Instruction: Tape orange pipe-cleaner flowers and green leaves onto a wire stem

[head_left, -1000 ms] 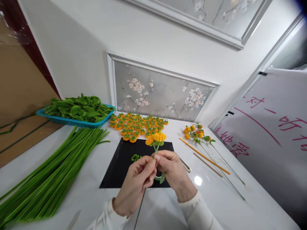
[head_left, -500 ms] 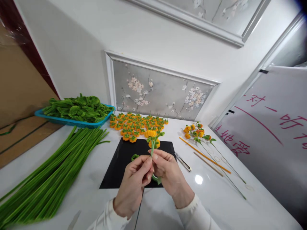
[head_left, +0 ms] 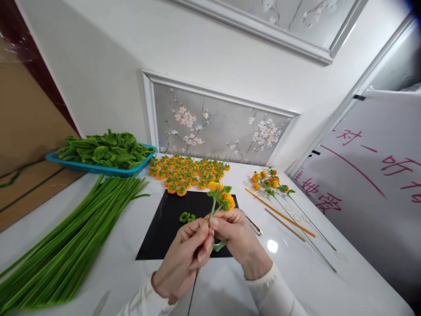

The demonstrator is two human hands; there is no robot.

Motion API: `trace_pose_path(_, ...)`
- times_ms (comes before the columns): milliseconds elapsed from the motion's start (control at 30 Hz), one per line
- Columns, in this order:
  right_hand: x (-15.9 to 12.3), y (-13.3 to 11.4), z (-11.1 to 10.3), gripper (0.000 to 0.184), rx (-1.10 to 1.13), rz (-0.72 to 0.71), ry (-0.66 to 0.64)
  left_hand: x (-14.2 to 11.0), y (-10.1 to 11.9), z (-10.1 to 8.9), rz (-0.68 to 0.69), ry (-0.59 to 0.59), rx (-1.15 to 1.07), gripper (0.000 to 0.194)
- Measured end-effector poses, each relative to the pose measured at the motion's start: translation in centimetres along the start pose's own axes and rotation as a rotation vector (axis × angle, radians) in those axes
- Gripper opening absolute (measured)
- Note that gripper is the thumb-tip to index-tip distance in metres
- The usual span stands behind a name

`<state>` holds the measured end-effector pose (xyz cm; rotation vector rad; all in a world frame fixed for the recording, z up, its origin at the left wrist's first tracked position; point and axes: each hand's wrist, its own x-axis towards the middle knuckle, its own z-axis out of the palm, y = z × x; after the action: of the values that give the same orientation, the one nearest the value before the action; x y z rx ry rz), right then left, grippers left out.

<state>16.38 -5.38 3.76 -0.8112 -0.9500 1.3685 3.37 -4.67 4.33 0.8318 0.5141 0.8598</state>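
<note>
Both hands meet over the front edge of a black mat (head_left: 164, 235). My left hand (head_left: 184, 259) pinches the thin green stem of a small sprig of orange pipe-cleaner flowers (head_left: 222, 197), and a dark wire hangs down from that pinch. My right hand (head_left: 237, 237) is closed on the same stem just beside it, with a roll of green tape (head_left: 219, 243) tucked under its fingers. The flower heads stand above the fingertips, tilted to the right. A small green curl (head_left: 187, 217) lies on the mat to the left of the hands.
A large bundle of green pipe cleaners (head_left: 69, 245) lies at left. Behind it stands a blue tray (head_left: 98, 168) of green leaf pieces. Several orange flower heads (head_left: 187, 171) cover the table's back. Finished sprigs (head_left: 269, 182), sticks (head_left: 279, 215) and metal scissors (head_left: 253, 225) lie at right.
The sprig has turned in my fingers: its flower heads have swung from centre over to the right. Both hands have stayed together and shifted slightly toward me.
</note>
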Motion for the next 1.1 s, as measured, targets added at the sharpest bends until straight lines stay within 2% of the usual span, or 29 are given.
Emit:
trace_pose_path(67, 0.0, -0.3, 0.2, 0.015, -0.039, -0.050, 0.038, 0.1, 0.0, 0.1, 0.051, 0.047, 0.111, 0.035)
trace_pose_path(167, 0.0, -0.6, 0.4, 0.014, -0.109, -0.118, 0.137, 0.3, -0.3, 0.3, 0.116, 0.119, 0.246, 0.025)
trace_pose_path(233, 0.0, -0.6, 0.7, 0.017, -0.157, -0.162, 0.190, 0.5, -0.5, 0.4, 0.137, 0.155, 0.270, 0.020)
trace_pose_path(367, 0.0, -0.1, 1.4, 0.026, -0.162, -0.172, 0.192, 0.6, -0.6, 0.4, 0.182, 0.193, 0.237, 0.018)
trace_pose_path(500, 0.1, 0.2, 1.3, 0.022, -0.130, -0.148, 0.217, 0.4, -0.3, 0.4, 0.154, 0.158, 0.181, 0.021)
trace_pose_path(700, 0.1, 0.0, 0.2, 0.025, -0.051, 0.034, 0.041, 0.0, 0.1, 0.2, 0.030, 0.012, 0.056, 0.029)
trace_pose_path(800, -0.1, -0.3, 0.0, 0.029, -0.074, 0.047, -0.039, -0.1, 0.2, 0.1, -0.044, -0.051, -0.047, 0.025)
trace_pose_path(900, -0.4, -0.7, 0.1, 0.025, -0.081, 0.010, -0.079, -0.2, 0.2, 0.1, -0.082, -0.109, -0.108, 0.027)
trace_pose_path(1000, -0.5, -1.0, 0.3, 0.019, -0.084, -0.048, -0.043, -0.2, 0.3, 0.0, -0.059, -0.129, -0.016, 0.032)
trace_pose_path(1100, -0.6, -1.2, 0.6, 0.020, -0.134, -0.084, 0.019, 0.0, 0.5, -0.2, 0.047, -0.048, 0.199, 0.030)
